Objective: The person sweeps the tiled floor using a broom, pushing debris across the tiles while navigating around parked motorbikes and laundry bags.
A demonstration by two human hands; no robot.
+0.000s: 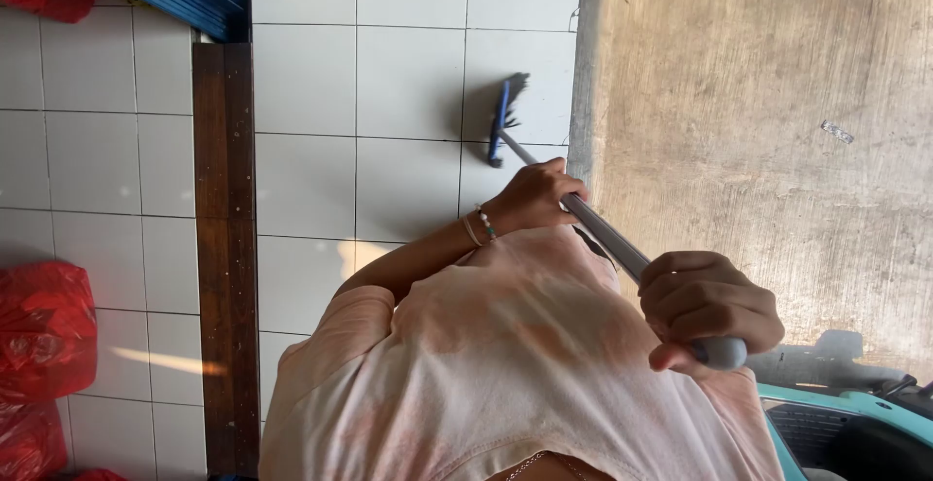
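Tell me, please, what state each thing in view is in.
Broom: tilted, head down on the tiles.
Left hand: closed round the handle, partway down.
Right hand: closed round the handle's top end.
Red bags: crumpled, lying on the tiles.

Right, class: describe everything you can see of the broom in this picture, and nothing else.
The broom has a blue head with dark bristles splayed against the white tiled floor, close to where the tiles meet bare concrete. A long grey handle, metal or plastic by its look, slants from the head down to a rounded end. Both hands are closed around it: the left hand grips mid-shaft, with bracelets on its wrist, and the right hand grips near the end.
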